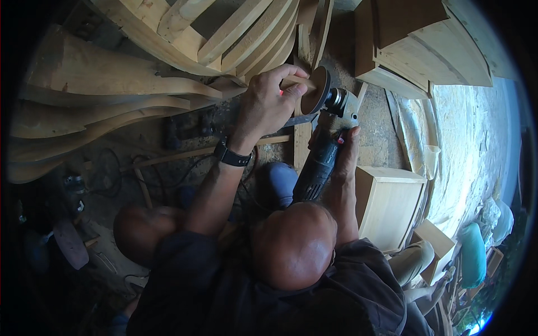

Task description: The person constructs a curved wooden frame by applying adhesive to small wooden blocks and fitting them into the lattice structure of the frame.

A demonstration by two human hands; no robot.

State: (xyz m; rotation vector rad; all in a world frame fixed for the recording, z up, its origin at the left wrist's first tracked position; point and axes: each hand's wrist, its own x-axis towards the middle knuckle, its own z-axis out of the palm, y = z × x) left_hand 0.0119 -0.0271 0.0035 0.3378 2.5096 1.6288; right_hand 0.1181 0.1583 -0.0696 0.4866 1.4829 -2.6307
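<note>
My left hand, with a dark watch on its wrist, pinches a small wooden piece between thumb and fingers. This piece lies against the face of a round sanding disc. The disc is mounted on a dark angle grinder with a metal head, held upright above my knee. Wrapped around the grinder's body from the right side is my right hand. I cannot make out whether the disc is spinning.
Curved wooden slats of a frame stand at the far side, with curved wooden legs on the left. Wooden drawer boxes are on the right, beside plastic sheeting. Cables cross the dusty floor.
</note>
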